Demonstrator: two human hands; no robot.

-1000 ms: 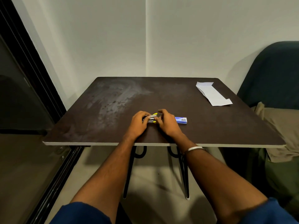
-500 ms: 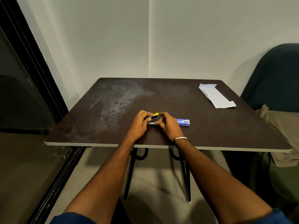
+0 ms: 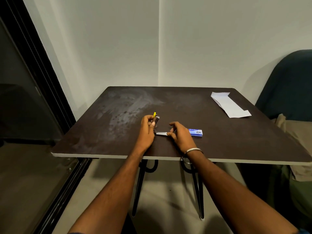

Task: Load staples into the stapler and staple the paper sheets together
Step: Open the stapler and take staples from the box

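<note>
Item 1, left hand [image 3: 146, 127]: it is gripping the raised top arm of the stapler [image 3: 157, 126], fingers curled around the metal with the yellow tip [image 3: 154, 114] sticking up above them. The top arm is standing close to upright, swung well away from the base.

Item 2, stapler: it is sitting opened near the front middle of the table [image 3: 236, 142], between the two hands. The base rail is lying flat, its long axis running left to right, hinge end under the left hand, free end at the right hand. Whether any staples are sitting in the channel is too small to tell.

Item 3, right hand [image 3: 180, 135]: thumb and forefinger appear to be pinching the right end of the base rail, pinning it to the table; the other fingers are spreading loosely above.

Item 4, staple box [image 3: 195, 132]: small, blue, lying flat just beside the right hand on its outer side, long axis also left to right. The right hand is the nearer one, so the reach for a staple strip is likely falling to it. The box looks shut; contents hidden.

Item 5, paper sheets [image 3: 230, 105]: white, lying flat at the far right corner, well apart from both hands, not yet stapled.
</note>
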